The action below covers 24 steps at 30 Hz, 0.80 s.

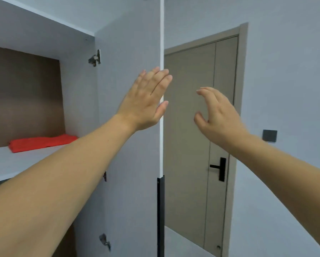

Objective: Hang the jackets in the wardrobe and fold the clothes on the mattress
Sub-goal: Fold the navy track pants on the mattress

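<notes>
You have two bare hands raised in view, the left hand (146,101) and the right hand (218,115), one to each side of the one open wardrobe door (129,127). On that door's inner face you can count three metal hinges (95,58), top, middle and bottom, plus one black handle strip (160,216) along its outer edge. One folded red garment (42,142) lies on the one visible wardrobe shelf (16,162); beyond, one room door (198,136) with one black lever handle (219,168), and one dark wall switch (269,135).
</notes>
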Motion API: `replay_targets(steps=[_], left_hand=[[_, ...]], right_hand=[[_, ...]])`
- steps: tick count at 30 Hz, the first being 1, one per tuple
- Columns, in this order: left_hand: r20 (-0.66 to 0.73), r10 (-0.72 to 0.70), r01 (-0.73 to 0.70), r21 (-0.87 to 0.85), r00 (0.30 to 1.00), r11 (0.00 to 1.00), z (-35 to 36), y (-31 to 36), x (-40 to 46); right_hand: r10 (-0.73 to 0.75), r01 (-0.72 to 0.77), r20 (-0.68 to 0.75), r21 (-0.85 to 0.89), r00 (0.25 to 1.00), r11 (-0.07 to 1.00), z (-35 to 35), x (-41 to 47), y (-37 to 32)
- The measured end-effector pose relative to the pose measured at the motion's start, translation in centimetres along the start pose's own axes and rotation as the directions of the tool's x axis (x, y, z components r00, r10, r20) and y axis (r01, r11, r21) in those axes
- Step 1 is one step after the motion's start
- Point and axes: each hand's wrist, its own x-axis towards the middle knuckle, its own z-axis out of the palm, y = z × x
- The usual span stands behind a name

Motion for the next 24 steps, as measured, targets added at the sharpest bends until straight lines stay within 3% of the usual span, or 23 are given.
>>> replay_targets(steps=[3, 7, 15, 24], left_hand=[[-0.031, -0.027, 0.023, -0.127, 0.999, 0.992, 2.5, 6.8, 3.9], [0.041, -0.014, 0.023, -0.252, 0.999, 0.967, 7.7, 16.2, 7.7], [0.060, 0.177, -0.123, -0.505, 0.982, 0.854, 19.5, 34.1, 14.4], [0.061, 0.358, -0.176, -0.786, 0.932, 0.592, 30.1, 57.0, 20.2]], right_hand=[[0.107, -0.106, 0.007, -0.097, 0.994, 0.990, -4.1, -2.7, 6.1], [0.254, -0.238, 0.048, -0.209, 0.966, 0.948, -8.1, -6.8, 14.2], [0.492, -0.433, 0.052, -0.400, 0.869, 0.808, -12.7, -16.3, 29.8], [0.814, -0.708, -0.092, -0.556, 0.573, 0.436, -20.7, -31.3, 42.6]])
